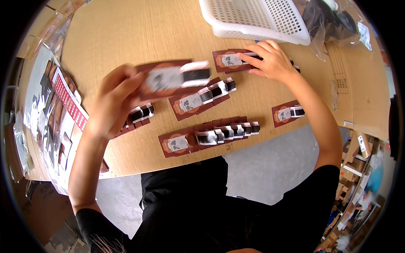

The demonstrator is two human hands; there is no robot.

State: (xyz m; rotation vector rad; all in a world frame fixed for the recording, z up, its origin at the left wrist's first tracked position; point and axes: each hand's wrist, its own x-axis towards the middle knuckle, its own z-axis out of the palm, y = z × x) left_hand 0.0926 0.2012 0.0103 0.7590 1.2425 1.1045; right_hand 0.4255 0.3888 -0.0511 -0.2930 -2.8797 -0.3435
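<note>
My left hand (112, 95), blurred by motion, grips a brown printed card (173, 80) with a pale label and a black-and-white piece at its right end. It is held above the table. Fingers spread, my right hand (272, 61) touches the top of a row of similar cards (230, 60) at the far right. Between the hands lies a fanned row of cards (190, 103). A longer overlapping row (177, 144) lies near the table's front edge. Another group (141, 114) is partly hidden by my left hand. A card (283, 114) lies beside my right forearm.
A white perforated basket (261, 31) stands at the back right. Beside it is a clear plastic bag (337, 25) with dark contents. Clear plastic wrapping (46, 122) with brown cards and a red printed strip (69, 99) lies along the left. The wooden table (126, 38) has a curved front edge.
</note>
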